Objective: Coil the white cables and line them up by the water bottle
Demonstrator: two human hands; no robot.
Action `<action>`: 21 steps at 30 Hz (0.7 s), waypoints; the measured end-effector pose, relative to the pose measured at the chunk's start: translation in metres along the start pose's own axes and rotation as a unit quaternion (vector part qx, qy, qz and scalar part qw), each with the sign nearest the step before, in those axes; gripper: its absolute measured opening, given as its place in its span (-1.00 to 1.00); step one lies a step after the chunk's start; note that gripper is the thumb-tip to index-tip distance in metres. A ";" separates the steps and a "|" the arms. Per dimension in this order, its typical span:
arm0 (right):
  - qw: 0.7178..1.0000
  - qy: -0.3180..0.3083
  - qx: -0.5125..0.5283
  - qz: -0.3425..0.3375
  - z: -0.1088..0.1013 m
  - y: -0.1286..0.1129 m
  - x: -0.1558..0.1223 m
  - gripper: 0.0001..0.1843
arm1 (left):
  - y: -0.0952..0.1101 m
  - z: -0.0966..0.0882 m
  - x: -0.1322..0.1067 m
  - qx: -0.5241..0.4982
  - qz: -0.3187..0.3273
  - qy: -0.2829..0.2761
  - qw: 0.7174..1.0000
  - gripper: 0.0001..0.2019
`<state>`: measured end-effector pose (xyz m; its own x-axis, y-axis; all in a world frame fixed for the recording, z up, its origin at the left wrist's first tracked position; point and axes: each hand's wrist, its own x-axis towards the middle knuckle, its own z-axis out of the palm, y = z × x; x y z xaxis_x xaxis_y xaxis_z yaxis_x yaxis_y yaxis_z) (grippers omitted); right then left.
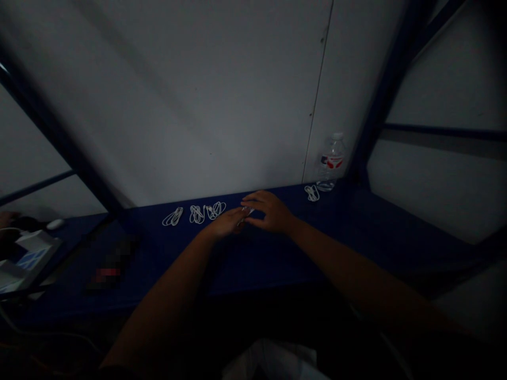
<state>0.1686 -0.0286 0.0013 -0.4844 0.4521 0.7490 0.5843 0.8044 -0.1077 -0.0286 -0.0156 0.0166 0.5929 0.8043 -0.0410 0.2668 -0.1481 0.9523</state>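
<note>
Over the middle of the blue shelf, my two hands meet at a small pale item that looks like a white cable; the fingers and dim light hide much of it. My left hand has its fingers closed on it from the left. From the right, my right hand curls its fingers and thumb around the same item. Just left of my hands lie three coiled white cables: the nearest coil, a middle coil and a far-left coil.
Another white coiled cable lies beside a clear plastic bottle at the back right. The blue shelf meets a pale wall, with blue frame posts either side. A blurred dark object and a white box are at left.
</note>
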 end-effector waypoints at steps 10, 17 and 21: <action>1.000 -0.025 0.006 0.007 0.003 -0.003 -0.001 -0.44 | -0.009 -0.005 0.004 0.090 0.012 -0.013 0.996 -0.54; 0.999 -0.021 0.016 0.018 0.000 -0.003 -0.002 -0.42 | -0.004 -0.006 0.003 0.088 0.009 -0.013 0.996 -0.55; 0.999 -0.023 0.016 0.021 -0.001 -0.002 -0.002 -0.43 | -0.005 -0.007 0.005 0.058 0.004 -0.021 0.998 -0.57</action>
<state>0.1693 -0.0311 0.0007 -0.4897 0.5022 0.7127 0.5833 0.7963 -0.1604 -0.0324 -0.0071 0.0135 0.6267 0.7778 -0.0480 0.3460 -0.2226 0.9115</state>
